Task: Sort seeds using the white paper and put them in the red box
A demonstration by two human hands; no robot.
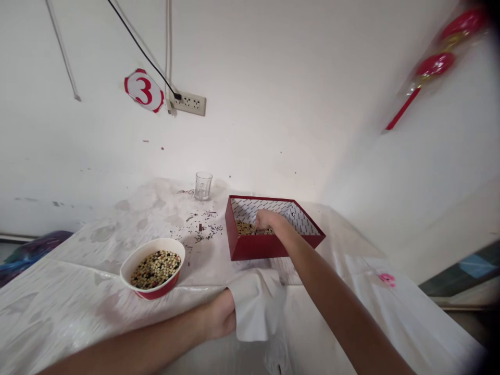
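Observation:
My left hand (pixel 224 314) is closed on the left edge of a light grey cloth (pixel 258 307), which hangs at the table's front edge; whether it is a flat piece or a pouch I cannot tell. Inside an open red box (pixel 250 249) with a white printed lining, my right hand (pixel 265 220) is curled, its fingertips down among mixed beans (pixel 245 227) and partly hidden. To the left of the cloth stands a white and red paper bowl (pixel 156 294), holding more mixed beans (pixel 156 268).
A clear glass (pixel 203 186) stands near the wall. Small dark bits (pixel 201 229) lie scattered between bowl and box on the plastic-covered table (pixel 86 291). A pink item (pixel 387 279) lies at the right. The wall carries a socket strip (pixel 190 103) with a black cable.

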